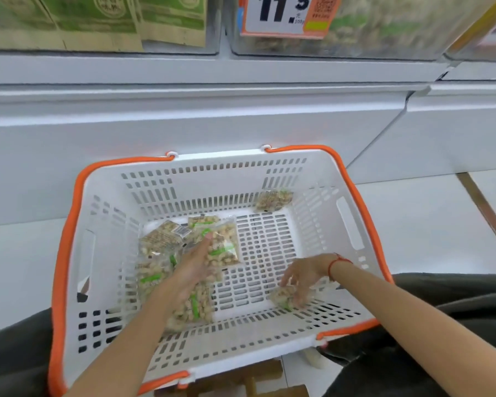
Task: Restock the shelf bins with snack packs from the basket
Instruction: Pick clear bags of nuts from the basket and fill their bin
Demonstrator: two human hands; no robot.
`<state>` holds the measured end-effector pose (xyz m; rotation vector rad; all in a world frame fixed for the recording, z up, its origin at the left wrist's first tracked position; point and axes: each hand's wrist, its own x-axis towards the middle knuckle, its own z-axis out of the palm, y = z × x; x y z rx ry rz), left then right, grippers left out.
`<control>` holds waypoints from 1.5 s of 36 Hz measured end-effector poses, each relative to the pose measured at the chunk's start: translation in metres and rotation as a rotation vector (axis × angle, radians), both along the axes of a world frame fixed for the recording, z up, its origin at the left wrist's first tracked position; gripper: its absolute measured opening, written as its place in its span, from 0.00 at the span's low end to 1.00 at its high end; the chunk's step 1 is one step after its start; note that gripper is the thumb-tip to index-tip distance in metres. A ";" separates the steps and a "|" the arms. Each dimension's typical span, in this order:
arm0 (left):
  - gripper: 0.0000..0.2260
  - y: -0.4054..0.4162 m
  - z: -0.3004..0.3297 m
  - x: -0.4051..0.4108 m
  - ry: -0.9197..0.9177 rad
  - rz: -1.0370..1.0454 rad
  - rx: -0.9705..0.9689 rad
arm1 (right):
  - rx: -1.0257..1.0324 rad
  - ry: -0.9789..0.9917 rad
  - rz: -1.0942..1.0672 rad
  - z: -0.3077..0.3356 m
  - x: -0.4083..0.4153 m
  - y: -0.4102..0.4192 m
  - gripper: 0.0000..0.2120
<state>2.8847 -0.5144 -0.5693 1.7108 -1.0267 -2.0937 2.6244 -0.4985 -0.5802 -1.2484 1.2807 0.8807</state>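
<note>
1. Pale, glossy floor (430, 224) runs along the foot of the shelving, with a brass-coloured strip (483, 207) crossing it at the right.
2. White basket (324, 179) with orange handles sits low in front of the shelving; its underside is hidden, so whether it touches the floor can't be told.
3. White shelf (184, 70) up top carries clear bins (355, 50) side by side.
4. One bin wears an orange-and-white price tag (281, 15); the left one shows green-and-tan boxes (98, 21).
</note>
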 end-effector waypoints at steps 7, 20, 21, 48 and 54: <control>0.27 -0.001 0.014 0.003 0.064 0.051 -0.026 | -0.179 -0.122 -0.389 0.027 0.001 -0.021 0.11; 0.30 -0.033 0.090 -0.026 0.014 -0.174 -0.263 | -0.109 -0.437 -0.534 0.207 -0.016 -0.086 0.05; 0.29 -0.036 0.096 -0.029 0.031 -0.201 -0.291 | -0.127 -0.449 -0.529 0.218 -0.016 -0.087 0.04; 0.31 -0.087 0.275 -0.128 0.378 -0.399 -0.877 | -1.161 -0.109 0.009 0.388 -0.064 -0.065 0.42; 0.32 -0.108 0.315 -0.137 0.290 -0.426 -1.067 | -1.368 -0.299 -0.215 0.398 -0.078 -0.051 0.24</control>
